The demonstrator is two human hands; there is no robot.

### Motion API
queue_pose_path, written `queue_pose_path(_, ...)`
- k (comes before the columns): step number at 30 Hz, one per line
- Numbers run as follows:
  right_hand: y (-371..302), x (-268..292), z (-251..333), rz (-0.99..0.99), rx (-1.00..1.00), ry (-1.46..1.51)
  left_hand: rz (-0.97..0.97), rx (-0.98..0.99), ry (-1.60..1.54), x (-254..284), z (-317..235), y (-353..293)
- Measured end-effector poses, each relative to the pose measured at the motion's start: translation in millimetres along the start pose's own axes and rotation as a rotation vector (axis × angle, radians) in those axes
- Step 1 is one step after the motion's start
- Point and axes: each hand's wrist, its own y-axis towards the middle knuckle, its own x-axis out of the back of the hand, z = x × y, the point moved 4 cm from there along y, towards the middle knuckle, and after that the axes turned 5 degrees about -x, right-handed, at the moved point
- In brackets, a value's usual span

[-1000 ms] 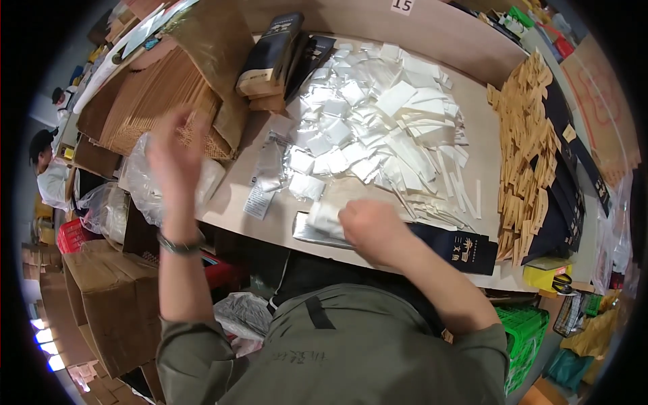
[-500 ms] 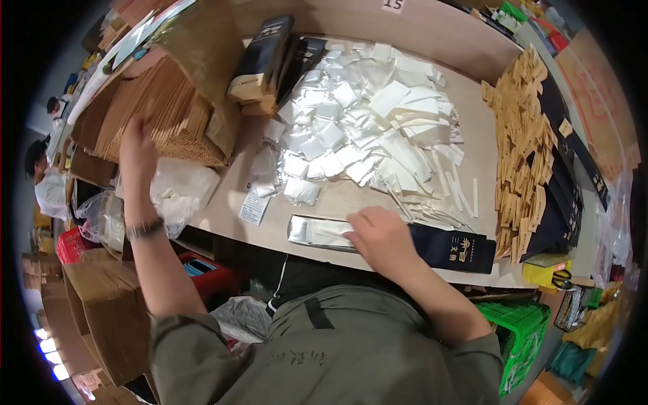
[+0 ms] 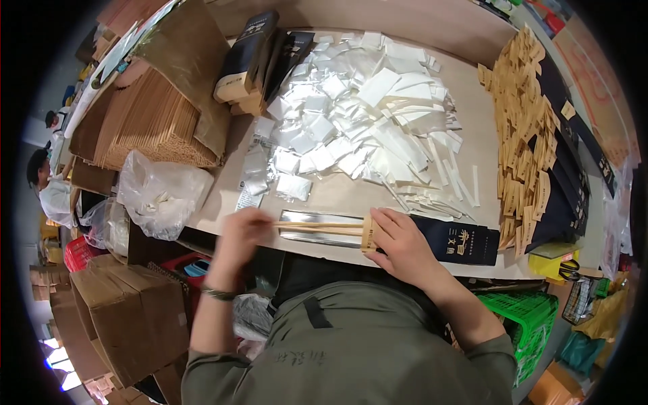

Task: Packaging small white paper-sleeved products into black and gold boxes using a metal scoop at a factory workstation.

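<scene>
My left hand (image 3: pixel 241 237) is closed round the ends of a pair of wooden chopsticks (image 3: pixel 317 228) at the table's front edge. The chopsticks lie level, their far ends reaching a tan paper band (image 3: pixel 368 233) at the mouth of a dark blue paper sleeve (image 3: pixel 459 243). My right hand (image 3: pixel 399 246) grips the sleeve by that band, thumb below and fingers above. Under the chopsticks lies a shiny silver strip (image 3: pixel 331 217). Behind my hands spreads a pile of small white and silver packets (image 3: pixel 324 128).
At the left stands a cardboard box full of chopsticks (image 3: pixel 152 128), with a clear plastic bag (image 3: pixel 162 192) before it. Dark blue sleeves (image 3: pixel 250 54) stack at the back left. Many tan-topped sleeves (image 3: pixel 526 135) heap at the right. A green crate (image 3: pixel 523 324) sits below the table.
My left hand has come from the chopstick box to the table's front edge, now bringing chopsticks to the sleeve. My right hand now grips the tan band, which did not show before.
</scene>
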Motion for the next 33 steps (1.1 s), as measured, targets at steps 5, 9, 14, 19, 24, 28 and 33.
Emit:
queue_pose_path(5,8.8,-4.1,16.1,-0.041,-0.022,-0.051,-0.146,-0.408,0.176,-82.7,-56.0,10.1)
queue_pose_path(9,8.0,-8.4,14.2,-0.053,-0.071,-0.103,-0.238,-0.192,0.304,-82.4,-62.7,13.1)
queue_pose_path(14,4.6,-11.2,17.1,-0.108,-0.046,-0.124,0.114,-0.261,-0.198,-130.9,-91.5,-10.9)
queue_pose_path(19,3.8,14.8,41.5,-0.11,0.053,-0.011,0.008,-0.702,0.707,-77.0,-101.0,-9.0)
queue_pose_path(24,36.5,153.3,21.9,-0.015,0.009,-0.319,-0.117,-0.475,0.522,-49.3,-83.9,10.0)
queue_pose_path(28,-2.9,245.7,-58.0,-0.301,-0.37,-0.443,0.187,-0.008,0.119,-67.1,-50.2,1.9)
queue_pose_path(33,-33.7,62.5,-26.9,0.3,0.061,-0.207,0.46,-0.311,-0.334,-148.9,-94.1,-8.7)
